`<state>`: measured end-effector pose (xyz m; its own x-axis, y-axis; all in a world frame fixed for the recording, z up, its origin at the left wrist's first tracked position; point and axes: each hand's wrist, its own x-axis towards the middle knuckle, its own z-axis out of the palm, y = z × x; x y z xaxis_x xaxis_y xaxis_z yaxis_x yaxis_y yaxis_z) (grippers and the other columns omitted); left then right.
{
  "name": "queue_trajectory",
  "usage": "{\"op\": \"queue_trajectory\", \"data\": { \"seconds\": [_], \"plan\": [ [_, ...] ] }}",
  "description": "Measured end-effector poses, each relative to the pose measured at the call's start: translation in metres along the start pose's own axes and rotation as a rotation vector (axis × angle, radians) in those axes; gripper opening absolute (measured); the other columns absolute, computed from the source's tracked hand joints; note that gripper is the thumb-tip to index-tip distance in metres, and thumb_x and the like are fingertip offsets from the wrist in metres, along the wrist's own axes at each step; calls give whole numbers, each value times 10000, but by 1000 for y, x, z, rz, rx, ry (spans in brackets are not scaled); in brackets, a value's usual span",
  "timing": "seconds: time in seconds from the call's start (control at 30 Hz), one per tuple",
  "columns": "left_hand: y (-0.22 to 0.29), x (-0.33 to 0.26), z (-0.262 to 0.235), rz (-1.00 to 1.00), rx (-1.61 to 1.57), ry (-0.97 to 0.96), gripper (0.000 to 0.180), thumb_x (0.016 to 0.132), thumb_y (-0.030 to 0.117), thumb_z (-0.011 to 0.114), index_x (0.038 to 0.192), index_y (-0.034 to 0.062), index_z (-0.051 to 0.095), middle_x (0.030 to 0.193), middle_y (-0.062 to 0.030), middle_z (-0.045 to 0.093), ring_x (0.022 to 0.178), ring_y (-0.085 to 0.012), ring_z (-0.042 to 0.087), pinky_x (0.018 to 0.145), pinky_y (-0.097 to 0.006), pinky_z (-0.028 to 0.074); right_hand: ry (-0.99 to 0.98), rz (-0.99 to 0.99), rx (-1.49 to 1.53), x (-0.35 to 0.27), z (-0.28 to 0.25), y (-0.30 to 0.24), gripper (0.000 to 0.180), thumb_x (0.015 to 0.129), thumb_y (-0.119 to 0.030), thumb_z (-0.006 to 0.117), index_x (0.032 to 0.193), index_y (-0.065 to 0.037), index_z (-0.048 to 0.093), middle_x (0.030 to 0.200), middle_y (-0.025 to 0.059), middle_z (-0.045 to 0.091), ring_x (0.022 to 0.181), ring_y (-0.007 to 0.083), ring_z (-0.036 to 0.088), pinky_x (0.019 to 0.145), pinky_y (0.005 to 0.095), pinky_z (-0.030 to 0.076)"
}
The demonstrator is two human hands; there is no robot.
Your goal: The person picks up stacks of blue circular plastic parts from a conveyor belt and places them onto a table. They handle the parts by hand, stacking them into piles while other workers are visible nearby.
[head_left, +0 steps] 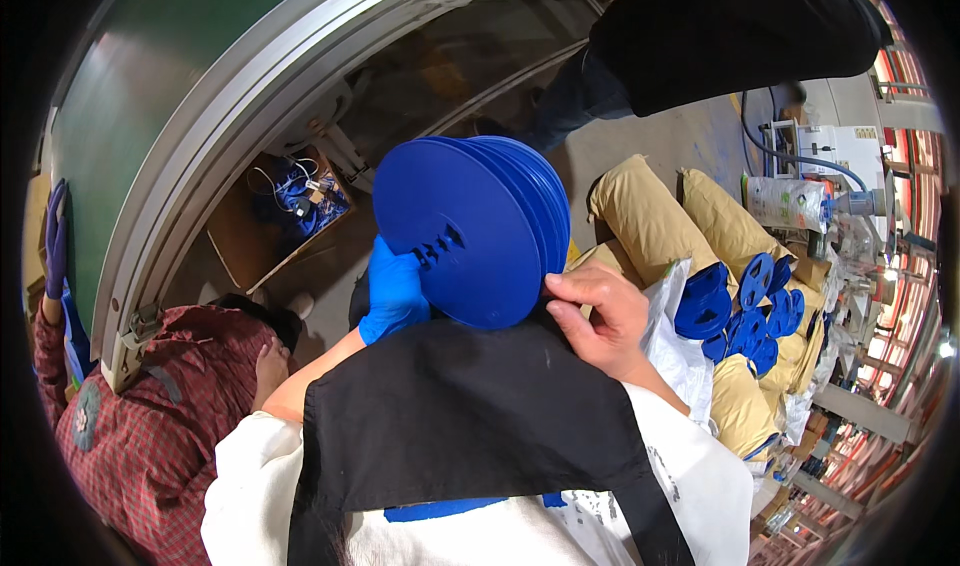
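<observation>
A stack of blue plastic spools, with round flat flanges and small cut-outs in the front disc, is tilted in front of my chest. My left hand, in a blue glove, is closed on its lower left side. My bare right hand is at the lower right edge of the stack, fingers curled, thumb and forefinger tips close together. Whatever may be between those tips is too small to make out. The far side of the stack is hidden.
At right lie tan sacks and a pile of blue spools. A cardboard box with blue scraps stands left, below a green-topped table with a metal edge. A person in checked clothing is at left; another in black is ahead.
</observation>
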<state>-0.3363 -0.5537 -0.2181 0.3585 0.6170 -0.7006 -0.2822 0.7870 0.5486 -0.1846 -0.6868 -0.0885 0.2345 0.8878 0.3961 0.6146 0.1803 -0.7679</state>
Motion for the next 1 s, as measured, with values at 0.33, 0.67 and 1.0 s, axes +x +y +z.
{"op": "queue_trajectory", "data": {
  "seconds": [0.33,0.67,1.0],
  "plan": [
    [1,2,1,95,112,-70,389,889,-62,499,1271,10,487,1143,-135,623,987,-213,636,812,-344,552,-131,98,-85,74,-18,-13,367,829,-7,618,1188,-50,681,858,94,668,668,120,559,594,234,425],
    [-3,4,-16,117,227,-49,426,939,-18,496,1359,19,431,1257,-180,591,1077,-292,640,879,-428,572,31,155,-79,24,0,-8,380,754,10,740,1128,-45,694,821,78,683,631,178,593,578,275,459],
    [6,-1,1,121,169,-22,411,830,-83,483,1233,-1,508,1092,-122,638,906,-189,634,734,-286,515,-145,290,-25,45,-16,-14,464,800,-13,652,1259,-76,627,940,93,672,693,141,606,594,237,492]
  ]
}}
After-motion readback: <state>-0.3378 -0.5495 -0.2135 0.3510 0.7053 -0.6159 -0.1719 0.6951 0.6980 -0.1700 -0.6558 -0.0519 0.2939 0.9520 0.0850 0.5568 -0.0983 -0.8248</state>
